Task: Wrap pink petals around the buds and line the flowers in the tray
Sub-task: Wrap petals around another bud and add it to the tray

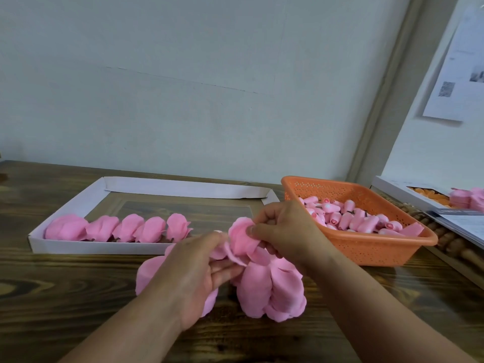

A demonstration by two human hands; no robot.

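1. Both hands, left (193, 273) and right (281, 231), pinch a petal (242, 238) above the worktop (65, 297); the bud is hidden.
2. The loose wrap could unfurl if either pinch slackens.
3. Five flowers (125, 229) line the tray (86, 247); careless placing could knock them.

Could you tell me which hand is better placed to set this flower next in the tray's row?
Probably the left hand: it is nearer the row's open end in the tray, while the right hand pinches the petals by the basket.
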